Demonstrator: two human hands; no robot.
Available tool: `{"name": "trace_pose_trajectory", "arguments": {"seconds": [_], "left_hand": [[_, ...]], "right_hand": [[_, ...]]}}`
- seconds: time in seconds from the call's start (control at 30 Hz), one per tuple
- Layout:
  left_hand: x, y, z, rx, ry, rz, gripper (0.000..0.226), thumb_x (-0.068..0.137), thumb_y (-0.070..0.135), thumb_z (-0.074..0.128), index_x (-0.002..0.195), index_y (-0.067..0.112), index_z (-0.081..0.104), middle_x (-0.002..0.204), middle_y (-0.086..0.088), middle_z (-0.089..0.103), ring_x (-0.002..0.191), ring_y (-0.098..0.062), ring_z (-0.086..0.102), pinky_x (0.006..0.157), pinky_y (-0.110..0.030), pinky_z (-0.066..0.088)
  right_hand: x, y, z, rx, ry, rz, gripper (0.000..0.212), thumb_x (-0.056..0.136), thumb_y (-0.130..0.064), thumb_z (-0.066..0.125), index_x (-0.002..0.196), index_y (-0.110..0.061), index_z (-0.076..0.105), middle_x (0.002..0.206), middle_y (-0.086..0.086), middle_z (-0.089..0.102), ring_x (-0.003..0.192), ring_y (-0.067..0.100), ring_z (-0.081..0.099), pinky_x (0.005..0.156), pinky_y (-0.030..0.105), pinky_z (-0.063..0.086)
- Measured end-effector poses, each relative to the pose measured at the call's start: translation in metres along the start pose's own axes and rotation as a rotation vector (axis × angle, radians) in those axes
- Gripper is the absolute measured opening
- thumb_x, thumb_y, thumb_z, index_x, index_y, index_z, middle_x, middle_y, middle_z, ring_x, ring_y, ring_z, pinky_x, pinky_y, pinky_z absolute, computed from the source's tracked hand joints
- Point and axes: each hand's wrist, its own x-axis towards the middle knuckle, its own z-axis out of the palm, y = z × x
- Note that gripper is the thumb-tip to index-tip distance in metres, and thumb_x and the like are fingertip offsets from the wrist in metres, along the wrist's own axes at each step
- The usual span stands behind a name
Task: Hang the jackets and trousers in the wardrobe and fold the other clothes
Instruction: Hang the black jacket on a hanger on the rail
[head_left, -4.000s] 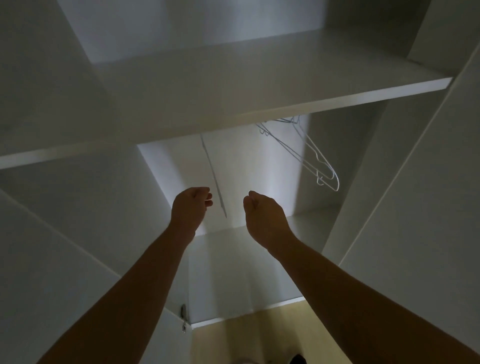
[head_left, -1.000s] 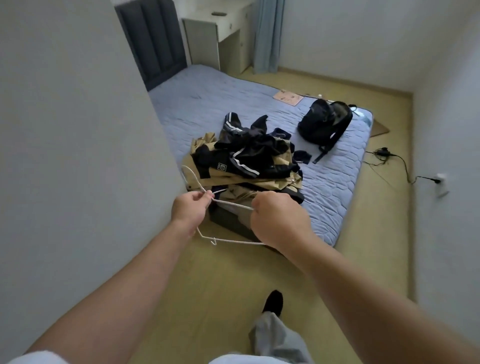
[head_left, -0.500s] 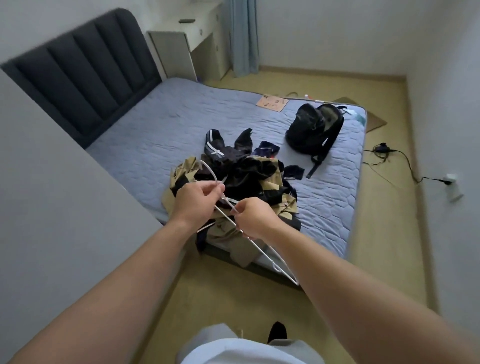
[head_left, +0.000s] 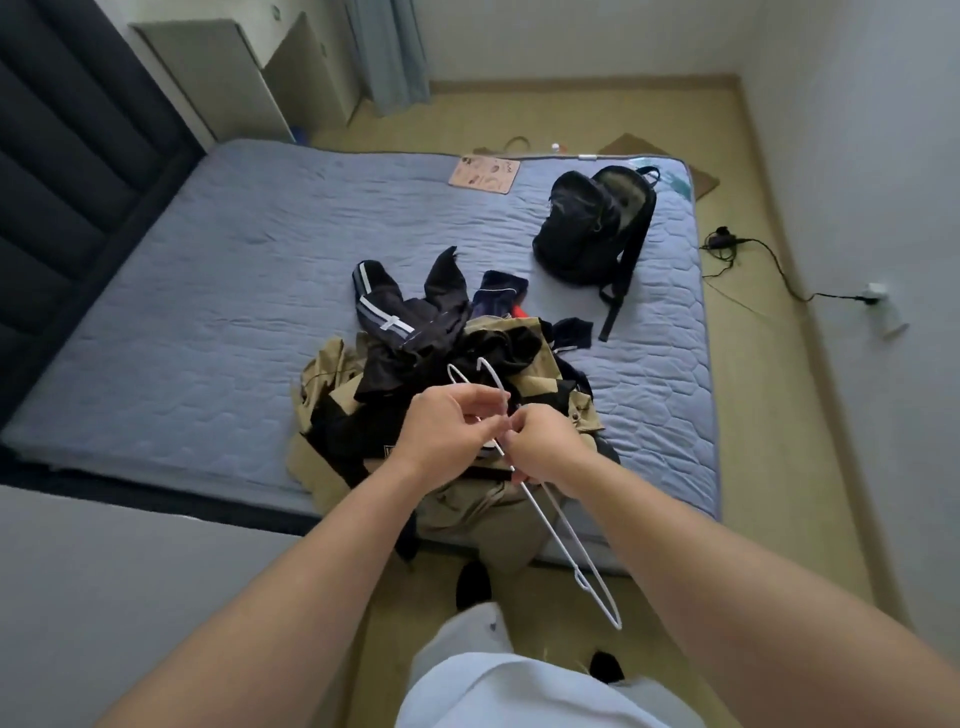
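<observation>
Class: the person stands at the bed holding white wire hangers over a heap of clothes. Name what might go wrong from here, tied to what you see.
1. Two hooks show above the left hand and right hand, so the hangers look interlocked; pulling them apart might let one drop.
2. The clothes pile overhangs the bed edge; tugging one garment out may drag others onto the floor.
</observation>
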Motion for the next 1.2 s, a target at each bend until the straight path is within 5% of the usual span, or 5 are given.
{"name": "trace_pose_trajectory", "arguments": {"seconds": [0.2, 0.37, 0.63, 0.9, 1.2], "left_hand": [[0.083, -0.098, -0.05, 0.198, -0.032, -0.197, 0.031, 0.087, 0.007, 0.067, 0.109, 0.027, 0.075, 0.099, 0.018, 0.071, 0.093, 0.003, 0.066, 0.086, -0.015, 0.051], [0.146, -0.184, -0.057, 0.3, -0.116, -0.413, 0.024, 0.09, 0.016, 0.066, 0.113, 0.022, 0.071, 0.112, 0.004, 0.071, 0.103, -0.014, 0.067, 0.085, -0.027, 0.052], [0.222, -0.259, -0.033, 0.477, -0.223, -0.539, 0.044, 0.092, 0.016, 0.058, 0.135, 0.017, 0.061, 0.145, -0.008, 0.05, 0.114, -0.027, 0.062, 0.083, -0.032, 0.05], [0.262, -0.296, -0.029, 0.788, -0.445, -0.537, 0.057, 0.094, 0.028, 0.056, 0.148, 0.034, 0.042, 0.169, 0.001, -0.004, 0.152, -0.032, 0.004, 0.113, -0.051, 0.031], [0.256, -0.299, -0.039, 0.481, -0.102, -0.51, 0.028, 0.087, 0.012, 0.059, 0.112, 0.024, 0.064, 0.122, -0.004, 0.065, 0.116, -0.029, 0.059, 0.092, -0.037, 0.05]], "right_hand": [[0.07, -0.014, 0.027, -0.011, 0.098, 0.178, 0.018, 0.099, -0.023, 0.049, 0.101, -0.008, 0.059, 0.106, 0.012, 0.071, 0.104, 0.03, 0.065, 0.09, 0.039, 0.053], [0.112, -0.024, 0.053, -0.009, 0.167, 0.205, 0.046, 0.099, -0.052, 0.04, 0.087, -0.01, 0.054, 0.088, 0.004, 0.064, 0.088, 0.028, 0.061, 0.082, 0.04, 0.05], [0.15, -0.02, 0.083, 0.124, 0.224, 0.266, 0.041, 0.106, -0.045, 0.034, 0.106, -0.008, 0.05, 0.101, 0.011, 0.064, 0.093, 0.029, 0.061, 0.08, 0.039, 0.048], [0.169, -0.009, 0.093, 0.141, 0.256, 0.263, 0.038, 0.105, -0.048, 0.037, 0.1, -0.011, 0.047, 0.091, 0.008, 0.067, 0.084, 0.026, 0.061, 0.071, 0.034, 0.043], [0.169, -0.015, 0.092, 0.167, 0.248, 0.243, 0.038, 0.105, -0.05, 0.036, 0.1, -0.014, 0.047, 0.092, 0.008, 0.068, 0.082, 0.025, 0.063, 0.076, 0.041, 0.052]]}}
